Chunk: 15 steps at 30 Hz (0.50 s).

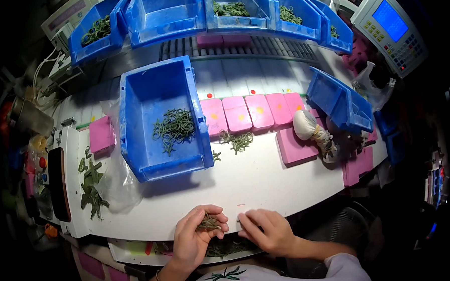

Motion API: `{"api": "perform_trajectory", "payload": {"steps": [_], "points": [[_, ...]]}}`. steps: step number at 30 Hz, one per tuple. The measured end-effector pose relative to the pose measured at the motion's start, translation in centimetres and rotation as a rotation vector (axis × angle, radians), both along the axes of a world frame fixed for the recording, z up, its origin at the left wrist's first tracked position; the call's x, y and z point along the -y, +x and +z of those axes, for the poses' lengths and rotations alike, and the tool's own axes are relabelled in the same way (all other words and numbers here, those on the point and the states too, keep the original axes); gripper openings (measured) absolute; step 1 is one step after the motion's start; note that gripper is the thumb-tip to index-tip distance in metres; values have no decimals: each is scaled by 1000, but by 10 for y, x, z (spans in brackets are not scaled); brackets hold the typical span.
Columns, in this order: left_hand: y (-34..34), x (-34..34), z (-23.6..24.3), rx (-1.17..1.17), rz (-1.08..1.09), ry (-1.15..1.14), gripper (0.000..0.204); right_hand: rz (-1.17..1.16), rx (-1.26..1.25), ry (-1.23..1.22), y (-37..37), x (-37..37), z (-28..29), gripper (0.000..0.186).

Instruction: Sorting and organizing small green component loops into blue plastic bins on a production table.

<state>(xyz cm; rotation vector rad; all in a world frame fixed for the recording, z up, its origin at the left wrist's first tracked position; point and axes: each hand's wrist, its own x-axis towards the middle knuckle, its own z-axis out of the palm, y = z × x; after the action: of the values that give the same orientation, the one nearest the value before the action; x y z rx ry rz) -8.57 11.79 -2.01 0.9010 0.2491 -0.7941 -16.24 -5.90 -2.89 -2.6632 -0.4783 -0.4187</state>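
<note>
My left hand (198, 231) is cupped at the table's front edge, fingers curled round a small bunch of dull green pieces (208, 222). Just to its right, my right hand (269, 232) has its fingers bent and pressed together over the edge; whatever is between the fingertips is too small to make out. Below the hands, partly hidden, more green pieces (224, 246) lie in a shallow tray or drawer. Beyond the hands stands a large blue bin (157, 90) with a heap of small green curled pieces (174, 127) in it. A loose pile of them (237, 141) lies beside the bin.
Pink blocks (238, 119) line the middle of the white table (237, 185). Blue bins (167, 22) stand along the back. At right are a tilted blue bin (336, 100), a tied white cloth bundle (310, 129) and a keypad device (390, 25). Green scraps (91, 191) and plastic (121, 187) lie left.
</note>
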Motion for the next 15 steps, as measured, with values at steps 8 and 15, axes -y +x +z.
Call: {"api": "perform_trajectory", "payload": {"steps": [8, 15], "points": [[3, 7, 5, 60, -108, 64, 38, 124, 87, 168, 3, 17, 5, 25], [17, 10, 21, -81, -150, -140, 45, -7, 244, 347, 62, 5, 41, 28]]}}
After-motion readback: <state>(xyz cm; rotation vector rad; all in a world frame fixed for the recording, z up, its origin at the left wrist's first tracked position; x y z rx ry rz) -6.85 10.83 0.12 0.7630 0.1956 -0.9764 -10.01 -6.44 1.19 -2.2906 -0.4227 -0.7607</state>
